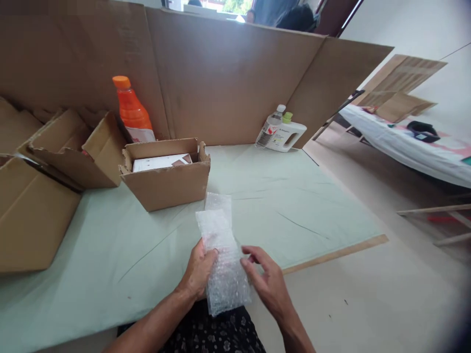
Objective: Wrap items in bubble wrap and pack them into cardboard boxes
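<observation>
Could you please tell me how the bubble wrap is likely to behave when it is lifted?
The bubble wrap is probably light for its size, since it looks like thin, translucent plastic. It may bend easily, as its surface appears crinkled. Its shiny surface could be somewhat slippery, though the left hand has its thumb over one edge.

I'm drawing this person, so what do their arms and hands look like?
The left hand and right hand are bare, with no gloves. The forearms have no sleeves in the part you can see, and no watch shows. Below, the person wears dark cloth with small pale flowers.
</observation>
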### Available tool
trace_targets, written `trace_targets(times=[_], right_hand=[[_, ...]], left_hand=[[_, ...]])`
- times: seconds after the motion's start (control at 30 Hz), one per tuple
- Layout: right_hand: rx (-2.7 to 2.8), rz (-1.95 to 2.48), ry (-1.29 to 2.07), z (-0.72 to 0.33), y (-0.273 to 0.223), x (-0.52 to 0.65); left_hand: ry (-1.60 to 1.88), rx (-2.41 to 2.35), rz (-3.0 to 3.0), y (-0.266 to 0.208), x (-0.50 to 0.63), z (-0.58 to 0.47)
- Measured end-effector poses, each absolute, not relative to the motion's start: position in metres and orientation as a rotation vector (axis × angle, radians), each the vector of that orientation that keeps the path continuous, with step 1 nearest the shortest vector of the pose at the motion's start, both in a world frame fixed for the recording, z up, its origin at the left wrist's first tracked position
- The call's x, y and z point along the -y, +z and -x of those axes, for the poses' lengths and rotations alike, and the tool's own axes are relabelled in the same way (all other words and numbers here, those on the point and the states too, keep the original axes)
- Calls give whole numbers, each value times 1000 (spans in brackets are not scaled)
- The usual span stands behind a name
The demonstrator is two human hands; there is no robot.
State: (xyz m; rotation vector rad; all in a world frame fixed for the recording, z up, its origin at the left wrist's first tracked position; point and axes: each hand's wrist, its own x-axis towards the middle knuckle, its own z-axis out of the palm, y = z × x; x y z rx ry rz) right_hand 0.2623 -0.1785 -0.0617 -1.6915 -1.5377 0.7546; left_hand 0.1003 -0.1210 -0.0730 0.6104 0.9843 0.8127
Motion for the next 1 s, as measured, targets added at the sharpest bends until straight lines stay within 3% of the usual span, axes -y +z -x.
trace_targets(times=[0.17,0.4,0.73,0.87,1.0], right_hand=[[1195,1470,1205,-263,-74,143],[1497,1935,610,-249,-107,119],[1700,2005,456,-245,-108,115],[1854,1847,266,-265,-103,132],[2312,1503,325,-281,-81,176]], left_hand=[[633,-832,-674,-61,124,-78],[700,-1156,-800,-91,141,-51],[696,-1275,-1046,-99,143,-37],[633,-1316,-1121,-104,136,-33],[663,-1273,-1083,-102,139,-33]])
